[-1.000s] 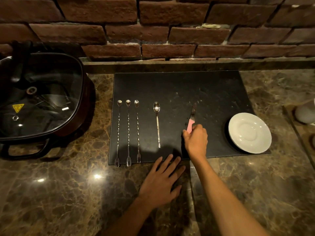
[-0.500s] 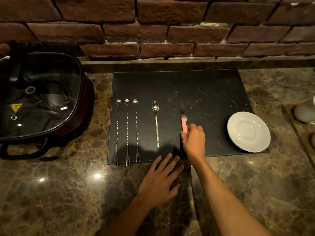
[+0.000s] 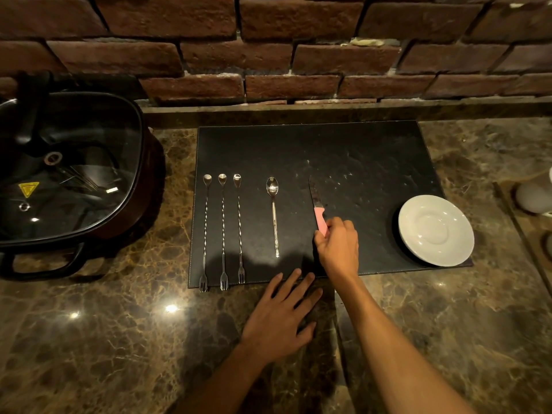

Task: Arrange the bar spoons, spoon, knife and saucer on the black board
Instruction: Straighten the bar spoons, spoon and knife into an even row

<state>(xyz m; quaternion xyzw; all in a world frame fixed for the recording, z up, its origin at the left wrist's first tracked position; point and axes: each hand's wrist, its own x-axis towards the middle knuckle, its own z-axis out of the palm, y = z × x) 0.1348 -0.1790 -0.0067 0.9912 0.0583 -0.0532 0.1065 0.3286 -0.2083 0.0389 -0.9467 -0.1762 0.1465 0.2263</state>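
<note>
Head view, looking down on a brown marble counter (image 3: 89,339) backed by a red brick wall (image 3: 268,55).

Black board (image 3: 358,156) lying flat on the counter, long side parallel to the wall. On its left part, three bar spoons (image 3: 222,231) side by side and parallel, long axes running from wall to viewer, bowls toward the wall, fork ends toward the viewer and reaching over the board's near edge. Just to their right, apart from them, a spoon (image 3: 273,216) on the same axis, bowl toward the wall, handle toward the viewer. Further right, a knife (image 3: 317,209) with a pink handle, dark blade pointing toward the wall and leaning slightly left, handle end toward the viewer. At the board's right near corner, a white saucer (image 3: 436,230), upright, its rim overhanging the board's edge.

Right hand (image 3: 339,248) over the board, fingers curled, thumb and fingertips pinching the near end of the knife's pink handle. Left hand (image 3: 280,318) flat on the counter just before the board's near edge, fingers spread and straight, fingertips touching or nearly touching that edge, holding nothing.

At far left, a dark square pot with a glass lid (image 3: 68,168) on the counter, well apart from the board. At far right edge, a pale rounded object (image 3: 534,197), too cropped to identify.
</note>
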